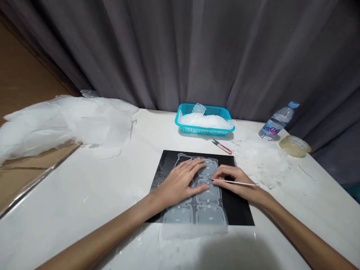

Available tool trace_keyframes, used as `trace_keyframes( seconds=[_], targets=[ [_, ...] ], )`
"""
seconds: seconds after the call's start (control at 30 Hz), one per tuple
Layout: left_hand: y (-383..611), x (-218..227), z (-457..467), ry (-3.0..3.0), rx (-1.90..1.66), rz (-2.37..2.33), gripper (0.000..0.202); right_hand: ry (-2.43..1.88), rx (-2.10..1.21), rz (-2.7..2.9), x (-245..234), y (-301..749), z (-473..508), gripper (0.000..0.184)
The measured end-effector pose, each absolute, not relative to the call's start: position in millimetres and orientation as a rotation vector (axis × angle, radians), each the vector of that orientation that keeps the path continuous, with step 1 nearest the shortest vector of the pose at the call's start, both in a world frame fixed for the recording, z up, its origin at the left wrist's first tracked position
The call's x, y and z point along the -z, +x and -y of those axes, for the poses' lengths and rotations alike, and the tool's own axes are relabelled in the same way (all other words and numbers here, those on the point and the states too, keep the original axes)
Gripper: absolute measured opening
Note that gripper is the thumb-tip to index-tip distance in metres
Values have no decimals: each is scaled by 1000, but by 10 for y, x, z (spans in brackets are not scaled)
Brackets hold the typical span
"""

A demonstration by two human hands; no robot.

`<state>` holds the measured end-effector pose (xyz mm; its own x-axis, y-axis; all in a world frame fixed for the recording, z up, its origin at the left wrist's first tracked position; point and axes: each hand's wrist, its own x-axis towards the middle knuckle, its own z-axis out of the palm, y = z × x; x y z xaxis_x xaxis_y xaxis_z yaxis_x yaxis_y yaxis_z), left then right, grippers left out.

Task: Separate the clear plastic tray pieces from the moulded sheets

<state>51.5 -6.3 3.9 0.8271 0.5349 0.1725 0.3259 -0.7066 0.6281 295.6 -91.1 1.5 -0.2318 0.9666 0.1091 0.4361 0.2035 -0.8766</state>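
Note:
A translucent moulded sheet (pixel 208 195) with rounded rectangular panels lies over a black mat (pixel 239 212), its near end running past the mat's front edge. My left hand (pixel 184 180) rests flat on the sheet, fingers spread. Between the thumb and fingers of my right hand (pixel 232 180) is a thin pale stick (pixel 239 183). Its tip meets the sheet at the seam between two panels in the right-hand column. Part of the sheet's left column is hidden under my left hand.
Behind the mat are pink-handled thread snips (pixel 222 146) and a turquoise basket (pixel 206 131) of translucent pieces. Scraps (pixel 261 161) lie to the right, near a water bottle (pixel 278 120) and a tape roll (pixel 294 146). Translucent sheets (pixel 70 120) are heaped at left, beside cardboard (pixel 30 176).

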Motion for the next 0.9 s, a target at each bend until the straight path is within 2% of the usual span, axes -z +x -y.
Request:
trace_keyframes(
  seconds=[0.23, 0.9],
  targets=[
    [504, -40, 137, 2714, -360, -774, 67, -1279, -921, 1857, -5, 2970, 934, 10],
    [496, -42, 146, 2702, -380, -765, 66, -1131, -392, 2227, -19, 2874, 998, 7]
  ],
)
